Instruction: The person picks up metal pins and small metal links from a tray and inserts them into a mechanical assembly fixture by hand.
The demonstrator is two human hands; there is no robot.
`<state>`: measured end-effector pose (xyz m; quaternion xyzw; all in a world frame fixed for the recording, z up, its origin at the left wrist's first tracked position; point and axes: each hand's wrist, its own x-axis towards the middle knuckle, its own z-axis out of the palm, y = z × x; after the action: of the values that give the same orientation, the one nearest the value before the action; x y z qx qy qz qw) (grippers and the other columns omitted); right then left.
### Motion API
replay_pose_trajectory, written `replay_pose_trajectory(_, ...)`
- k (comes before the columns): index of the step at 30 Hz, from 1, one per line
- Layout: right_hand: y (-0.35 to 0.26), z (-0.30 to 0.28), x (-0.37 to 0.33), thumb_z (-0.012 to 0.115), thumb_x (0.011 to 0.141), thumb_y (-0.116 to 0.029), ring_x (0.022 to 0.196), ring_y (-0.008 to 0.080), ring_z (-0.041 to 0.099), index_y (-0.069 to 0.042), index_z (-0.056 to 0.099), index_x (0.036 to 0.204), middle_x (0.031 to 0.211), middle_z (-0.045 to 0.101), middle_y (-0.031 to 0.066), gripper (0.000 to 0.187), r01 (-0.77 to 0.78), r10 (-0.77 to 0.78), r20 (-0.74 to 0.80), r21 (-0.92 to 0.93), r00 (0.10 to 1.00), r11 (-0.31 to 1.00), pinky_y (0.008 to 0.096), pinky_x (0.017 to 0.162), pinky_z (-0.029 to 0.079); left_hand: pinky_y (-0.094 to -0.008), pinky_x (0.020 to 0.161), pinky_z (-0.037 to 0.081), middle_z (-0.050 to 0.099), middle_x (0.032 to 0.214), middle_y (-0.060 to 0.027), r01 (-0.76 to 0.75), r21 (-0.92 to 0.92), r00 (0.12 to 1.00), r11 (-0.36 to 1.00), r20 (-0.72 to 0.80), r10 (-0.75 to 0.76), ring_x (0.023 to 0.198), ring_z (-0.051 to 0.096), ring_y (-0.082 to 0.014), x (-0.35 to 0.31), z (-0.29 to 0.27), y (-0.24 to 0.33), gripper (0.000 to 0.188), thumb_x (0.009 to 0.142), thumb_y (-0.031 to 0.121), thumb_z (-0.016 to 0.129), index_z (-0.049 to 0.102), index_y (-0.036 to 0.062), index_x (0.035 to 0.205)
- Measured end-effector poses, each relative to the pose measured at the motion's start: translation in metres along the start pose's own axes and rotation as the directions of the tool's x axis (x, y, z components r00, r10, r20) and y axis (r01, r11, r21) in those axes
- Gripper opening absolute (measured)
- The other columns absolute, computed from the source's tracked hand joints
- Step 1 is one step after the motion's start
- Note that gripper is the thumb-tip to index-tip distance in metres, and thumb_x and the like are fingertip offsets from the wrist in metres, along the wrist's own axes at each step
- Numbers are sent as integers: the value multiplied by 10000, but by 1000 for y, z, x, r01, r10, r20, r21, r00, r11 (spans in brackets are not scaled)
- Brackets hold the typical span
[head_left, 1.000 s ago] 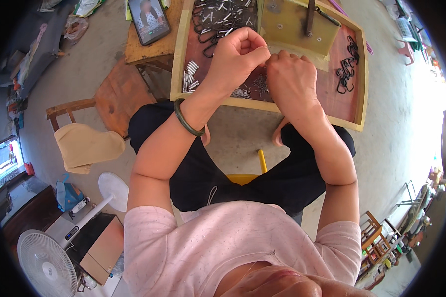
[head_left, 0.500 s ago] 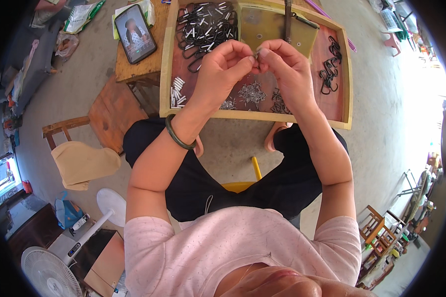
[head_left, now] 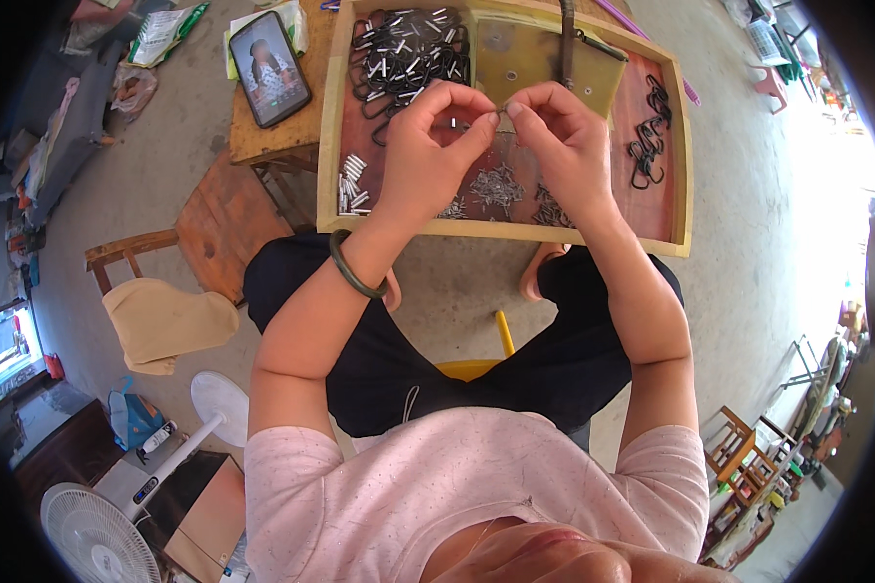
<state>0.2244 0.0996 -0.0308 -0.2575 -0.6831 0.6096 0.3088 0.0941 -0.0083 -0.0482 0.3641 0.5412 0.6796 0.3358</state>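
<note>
Metal part (head_left: 497, 116), tiny, pinched between left hand (head_left: 428, 155) and right hand (head_left: 564, 146), both grips clamped on it, upper centre of frame. Slip likely if fingertips shift; would vanish among loose pins (head_left: 496, 185) in wooden tray (head_left: 679, 194).

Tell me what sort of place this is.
Probably an informal home or yard workshop for small piecework. A shallow wooden tray holds heaps of black wire clips and small silver metal tubes, the floor is bare concrete, and a white pedestal fan stands nearby.

Tray (head_left: 685, 209): before my knees, on the floor.
Clips (head_left: 403, 53): tray's far left.
Phone (head_left: 269, 68): desk (head_left: 262, 141), left of tray.
Stool (head_left: 219, 228): beside my left knee.
</note>
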Motion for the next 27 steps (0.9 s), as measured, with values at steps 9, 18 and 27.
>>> replay_pose_trajectory(9, 0, -8, 3, 676, 970, -145, 637, 14, 536, 0, 693, 975, 761, 641, -32, 146, -1, -2, 100, 33, 995, 999, 205, 556, 433, -324, 580, 470, 610, 804, -39, -534, 664, 761, 523, 108, 640, 701, 624, -220, 0, -4, 11, 144, 758, 15, 801, 709, 66, 855)
replay_pose_trajectory(18, -2, -23, 8, 644, 943, -139, 649, 45, 558, -29, 695, 969, 740, 610, -21, 124, -323, 226, 378, 218, 898, 921, 215, 598, 439, -207, 593, 455, 658, 933, -22, -416, 339, 909, 844, 160, 384, 748, 603, -64, -1, -11, 14, 129, 854, -49, 762, 734, 22, 958)
replay_pose_trajectory(27, -3, -24, 11, 636, 938, -92, 692, 46, 569, -31, 680, 991, 771, 641, -10, 92, -234, 236, 261, -39, 936, 971, 216, 626, 448, -213, 621, 502, 703, 918, 2, -473, 641, 866, 604, 214, 452, 777, 657, -79, 3, -8, 13, 99, 885, -14, 732, 726, 42, 966)
